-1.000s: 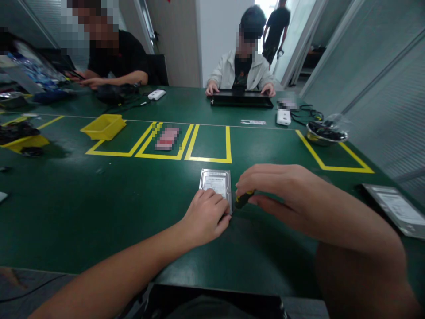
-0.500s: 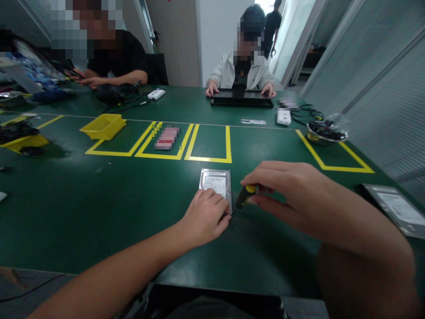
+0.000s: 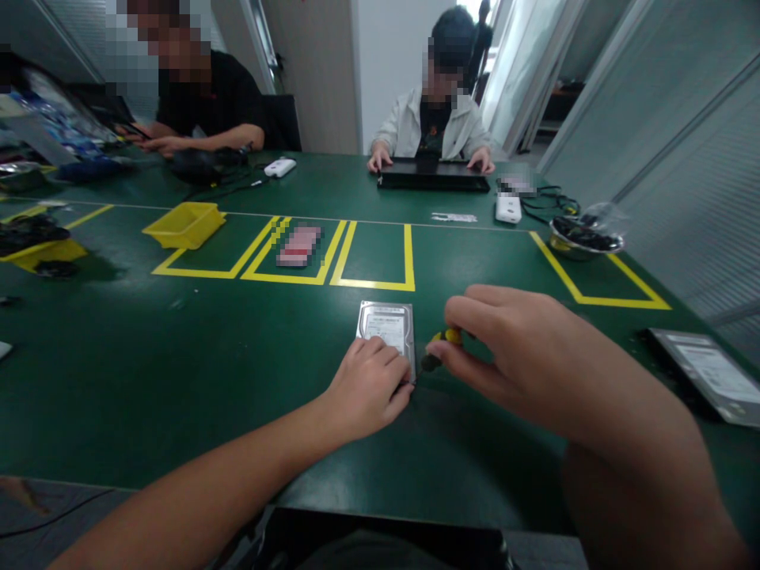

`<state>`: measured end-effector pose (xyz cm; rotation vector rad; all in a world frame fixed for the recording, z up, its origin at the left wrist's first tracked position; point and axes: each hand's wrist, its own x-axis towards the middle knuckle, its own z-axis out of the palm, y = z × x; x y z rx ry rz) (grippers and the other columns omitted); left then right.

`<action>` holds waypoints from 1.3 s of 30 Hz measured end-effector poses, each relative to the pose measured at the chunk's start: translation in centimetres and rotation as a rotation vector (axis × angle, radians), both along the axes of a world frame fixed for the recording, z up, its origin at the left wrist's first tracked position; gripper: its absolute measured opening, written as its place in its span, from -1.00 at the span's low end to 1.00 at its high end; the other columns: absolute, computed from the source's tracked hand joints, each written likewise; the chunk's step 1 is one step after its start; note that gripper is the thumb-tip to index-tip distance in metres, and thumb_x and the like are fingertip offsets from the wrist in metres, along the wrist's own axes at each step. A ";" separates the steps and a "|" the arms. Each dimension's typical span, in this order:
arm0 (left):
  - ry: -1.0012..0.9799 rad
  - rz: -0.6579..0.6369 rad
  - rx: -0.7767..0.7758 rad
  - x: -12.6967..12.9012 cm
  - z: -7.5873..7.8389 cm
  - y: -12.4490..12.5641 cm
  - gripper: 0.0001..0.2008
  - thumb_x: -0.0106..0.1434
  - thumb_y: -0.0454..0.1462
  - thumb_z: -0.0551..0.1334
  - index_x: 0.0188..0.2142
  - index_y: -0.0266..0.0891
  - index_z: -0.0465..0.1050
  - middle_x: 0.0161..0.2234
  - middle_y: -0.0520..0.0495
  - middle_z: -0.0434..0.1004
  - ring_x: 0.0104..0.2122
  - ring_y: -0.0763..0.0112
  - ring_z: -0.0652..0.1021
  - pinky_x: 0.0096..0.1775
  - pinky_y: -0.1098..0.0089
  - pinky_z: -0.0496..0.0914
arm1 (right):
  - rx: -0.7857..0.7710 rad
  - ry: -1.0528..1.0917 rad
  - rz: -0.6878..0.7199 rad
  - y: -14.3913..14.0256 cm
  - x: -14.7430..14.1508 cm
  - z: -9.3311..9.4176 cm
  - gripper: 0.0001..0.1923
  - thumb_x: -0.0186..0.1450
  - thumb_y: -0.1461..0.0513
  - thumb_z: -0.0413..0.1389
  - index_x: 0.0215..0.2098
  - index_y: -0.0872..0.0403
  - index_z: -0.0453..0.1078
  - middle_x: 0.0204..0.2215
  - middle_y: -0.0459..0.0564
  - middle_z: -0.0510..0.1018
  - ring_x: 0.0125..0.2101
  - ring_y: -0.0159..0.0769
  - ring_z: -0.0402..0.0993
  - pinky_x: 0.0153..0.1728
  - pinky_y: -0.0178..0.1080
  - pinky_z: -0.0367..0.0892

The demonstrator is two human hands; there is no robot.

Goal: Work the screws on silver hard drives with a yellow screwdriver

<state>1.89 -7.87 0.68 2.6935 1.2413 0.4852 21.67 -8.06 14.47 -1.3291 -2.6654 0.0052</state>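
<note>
Nearby, left hand [image 3: 366, 385] presses the hard drive [image 3: 385, 326]; right hand [image 3: 511, 348] pinches a screwdriver [image 3: 439, 348]; yellow bin [image 3: 185, 225] beyond.

Counting what's showing: two hard drives, one [image 3: 385, 326] near centre, one [image 3: 706, 374] lying at the right edge. One screwdriver [image 3: 439, 348]. Two yellow bins, [image 3: 185, 225] and [image 3: 51, 252]. One metal bowl [image 3: 579, 237]. Two white gadgets, [image 3: 279, 167] and [image 3: 507, 208]. One black keyboard [image 3: 432, 179]. Two co-workers sitting across, [image 3: 195, 95] and [image 3: 436, 119].
</note>
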 end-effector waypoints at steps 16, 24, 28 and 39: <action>0.030 0.002 0.043 0.0 -0.3 0.1 -0.84 0.29 -0.17 0.19 -0.36 -0.18 0.42 -0.33 -0.09 0.49 -0.21 0.12 0.41 -0.17 0.11 0.26 | 0.032 0.010 0.035 0.2 -0.7 -0.2 -0.66 0.37 0.09 0.08 -0.51 0.09 0.32 -0.47 -0.06 0.39 -0.53 -0.41 0.24 -0.49 -0.27 0.03; -0.019 0.001 0.027 -0.1 -0.5 0.1 -0.86 0.28 -0.19 0.20 -0.30 -0.21 0.45 -0.24 -0.13 0.55 -0.14 0.10 0.45 -0.11 0.09 0.30 | 0.120 -0.171 -0.013 0.2 -1.5 -0.5 -0.46 0.44 0.01 -0.12 -0.57 0.10 0.37 -0.60 0.01 0.44 -0.59 -0.34 0.25 -0.49 -0.20 -0.08; -0.005 0.005 0.031 -0.1 -0.6 0.2 -0.85 0.29 -0.19 0.19 -0.27 -0.20 0.46 -0.24 -0.13 0.54 -0.16 0.11 0.45 -0.12 0.08 0.30 | 0.131 -0.161 -0.063 0.0 -1.6 -0.8 -0.46 0.41 -0.06 -0.14 -0.49 0.10 0.40 -0.55 0.06 0.46 -0.54 -0.28 0.28 -0.48 -0.19 -0.10; 0.026 0.000 0.037 0.1 -0.5 0.1 -0.85 0.27 -0.17 0.20 -0.35 -0.19 0.40 -0.34 -0.09 0.47 -0.20 0.12 0.41 -0.18 0.10 0.26 | -0.101 -0.063 0.078 -0.1 -1.2 -0.1 -0.68 0.41 0.12 -0.14 -0.38 0.06 0.33 -0.43 -0.05 0.40 -0.49 -0.34 0.23 -0.42 -0.22 -0.03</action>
